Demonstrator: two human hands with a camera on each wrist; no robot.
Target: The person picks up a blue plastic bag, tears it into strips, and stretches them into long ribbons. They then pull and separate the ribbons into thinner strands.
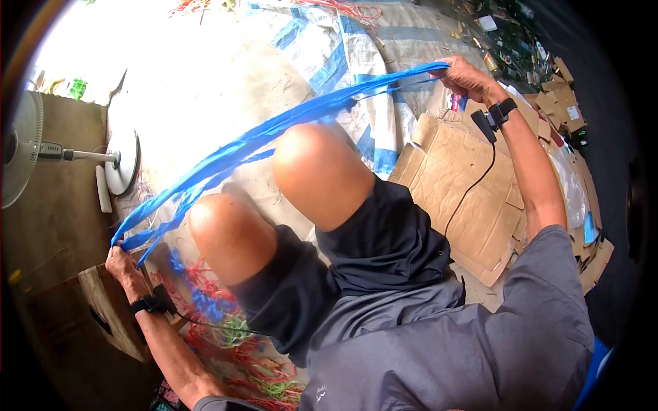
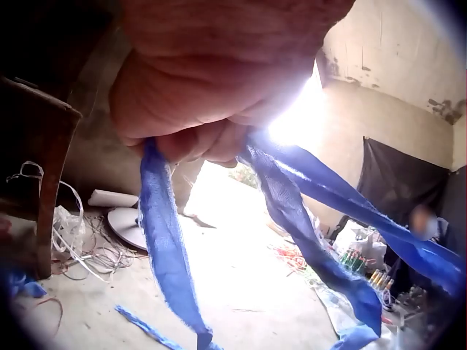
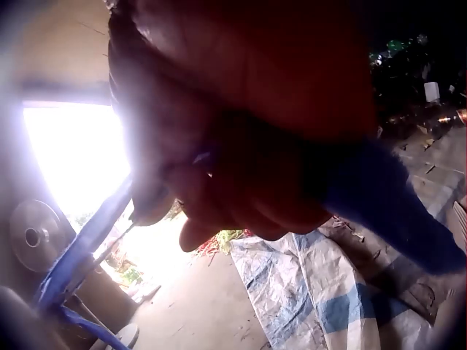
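Note:
Long blue strips (image 1: 274, 125) stretch between the two hands, above the bare knees in the head view. The left hand (image 1: 123, 266), at the far left, grips one end; in the left wrist view its curled fingers (image 2: 197, 142) hold the blue strips (image 2: 171, 233), which hang and trail off to the right. At the upper right of the head view the right hand (image 1: 467, 79) grips the other end. In the right wrist view the dark right hand (image 3: 248, 146) has blue strip (image 3: 87, 240) leaving it at lower left and a thicker blue piece (image 3: 398, 208) at the right.
A fan (image 1: 20, 147) with a round base (image 1: 123, 163) stands at the left, near a wooden piece (image 1: 113, 312). Red and green strings (image 1: 250, 356) lie on the floor by the legs. Flattened cardboard (image 1: 466, 198) lies right, a striped sheet (image 1: 363, 61) ahead, bottles (image 1: 524, 51) at upper right.

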